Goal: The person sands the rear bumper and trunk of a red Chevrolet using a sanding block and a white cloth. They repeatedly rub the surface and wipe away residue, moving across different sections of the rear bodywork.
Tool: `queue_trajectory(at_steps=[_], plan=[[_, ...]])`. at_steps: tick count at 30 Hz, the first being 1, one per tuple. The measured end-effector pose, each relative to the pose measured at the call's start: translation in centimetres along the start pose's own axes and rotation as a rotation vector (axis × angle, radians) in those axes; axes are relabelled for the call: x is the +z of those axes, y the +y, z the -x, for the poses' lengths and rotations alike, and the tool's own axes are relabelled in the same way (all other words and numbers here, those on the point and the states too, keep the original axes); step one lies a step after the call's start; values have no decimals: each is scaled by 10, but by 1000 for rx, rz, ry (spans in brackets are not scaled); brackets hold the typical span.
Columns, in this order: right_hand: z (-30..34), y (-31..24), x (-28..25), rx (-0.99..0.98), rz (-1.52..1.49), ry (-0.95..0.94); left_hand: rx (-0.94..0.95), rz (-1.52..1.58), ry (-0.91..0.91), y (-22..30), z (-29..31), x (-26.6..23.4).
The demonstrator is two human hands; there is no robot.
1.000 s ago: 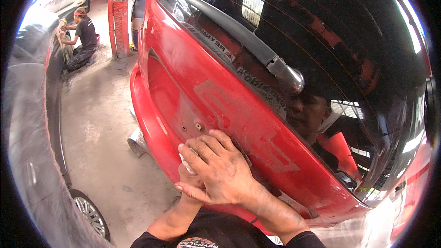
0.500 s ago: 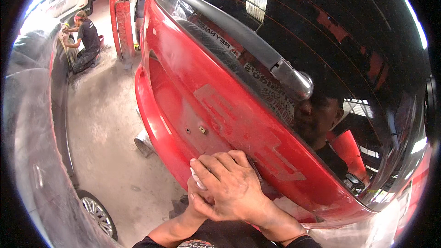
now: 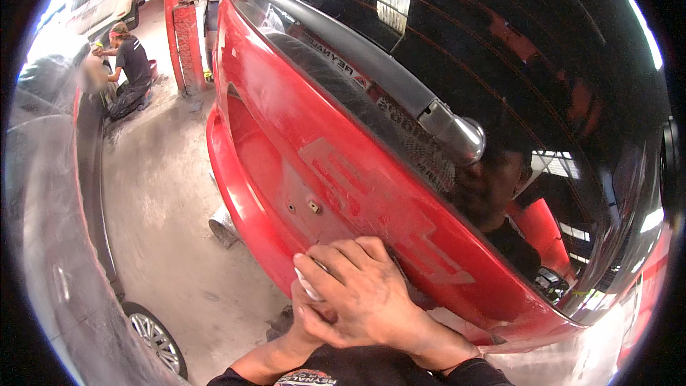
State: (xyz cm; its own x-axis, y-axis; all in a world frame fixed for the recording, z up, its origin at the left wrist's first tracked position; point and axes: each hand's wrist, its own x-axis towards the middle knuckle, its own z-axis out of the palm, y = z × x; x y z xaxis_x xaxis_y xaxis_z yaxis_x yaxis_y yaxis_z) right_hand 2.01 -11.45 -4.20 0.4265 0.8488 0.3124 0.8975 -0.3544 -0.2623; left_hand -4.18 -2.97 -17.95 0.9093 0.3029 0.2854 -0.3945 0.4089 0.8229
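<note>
Close against the red tailgate (image 3: 264,164), my two hands are folded together. My right hand (image 3: 357,289) lies on top, its fingers bent over and close to one another. Most of my left hand (image 3: 309,323) is hidden beneath it; its thumb side shows. A small crumpled white piece (image 3: 307,284), perhaps cloth or paper, pokes out between the hands; its full shape is covered. Above my knuckles the paint has dull, rubbed patches (image 3: 339,171). A small clip (image 3: 314,206) sits in the panel beside a hole. Whether my fingers touch the panel I cannot tell.
A black wiper (image 3: 357,46) crosses the dark rear window (image 3: 486,43). On the left stands a dusty grey car (image 3: 50,207), with a wheel (image 3: 153,336) lower down. Farther off, a person (image 3: 130,64) kneels near a red post (image 3: 187,43). An exhaust tip (image 3: 223,226) juts under the bumper.
The view has shifted slightly, so the car sits a little lower and to the left. My hands stay folded at nearly the same place. The kneeling person's arms have moved a little.
</note>
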Motion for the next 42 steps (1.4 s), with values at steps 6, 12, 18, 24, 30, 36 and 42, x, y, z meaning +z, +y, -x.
queue_trajectory(at_steps=[6, 12, 18, 24, 30, 36, 42], plan=[[-6, 3, 7, 3, -1, 35, -6, -11, -54, -4, -4, -7], [8, 1, 4, 40, 28, 41, 6, -21, -37, -3, 0, 2], [-5, 4, 10, 22, -13, 45, -25, 20, -32, -2, -6, -2], [5, 3, 9, 32, 32, 104, -19, 3, -49, 1, -5, 3], [-2, 7, 7, -19, 11, 158, -25, 5, -35, 4, -6, 5], [-13, 7, 13, -48, -5, 177, -56, 20, -54, 12, -11, 0], [-6, 1, 8, -6, -59, 264, -118, 45, -43, 30, -19, -4]])
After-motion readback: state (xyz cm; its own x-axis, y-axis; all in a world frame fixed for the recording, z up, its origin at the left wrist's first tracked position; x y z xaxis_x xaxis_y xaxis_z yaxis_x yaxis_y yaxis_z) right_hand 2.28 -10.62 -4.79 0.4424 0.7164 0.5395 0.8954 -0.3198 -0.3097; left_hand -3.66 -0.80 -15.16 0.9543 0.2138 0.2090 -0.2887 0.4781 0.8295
